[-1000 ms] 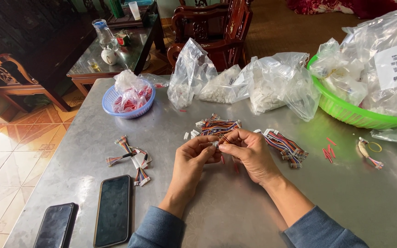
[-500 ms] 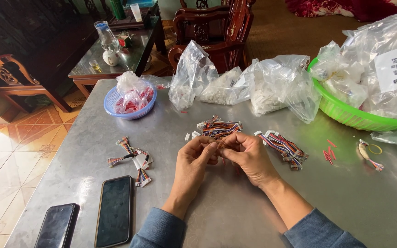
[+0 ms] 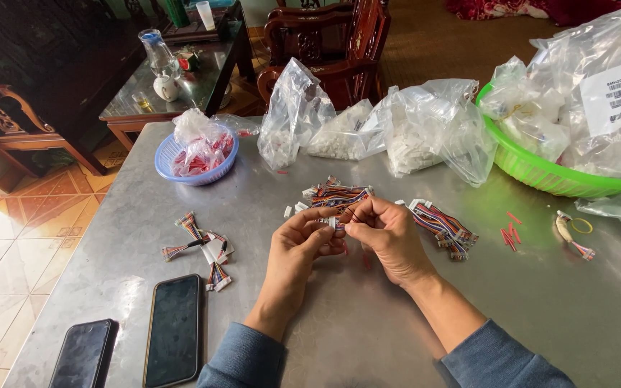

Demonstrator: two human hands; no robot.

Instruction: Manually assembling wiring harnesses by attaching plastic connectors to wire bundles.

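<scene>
Pinching a small wire connector point(image 3: 336, 222) crosswise between both hands point(image 3: 346, 241).

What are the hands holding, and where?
Both the left hand and right hand pinch a small wire harness by its white connector end, fingertips meeting.

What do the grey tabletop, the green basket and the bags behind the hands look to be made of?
The grey tabletop looks like brushed sheet metal, probably steel: dull sheen, soft reflections, fine scuffs. The round green basket seems to be moulded plastic: bright uniform colour, slotted wall, glossy rim. The clear bags are thin plastic film: see-through, crinkled, with glints. Both hands pinch a small white connector with coloured wires.
</scene>
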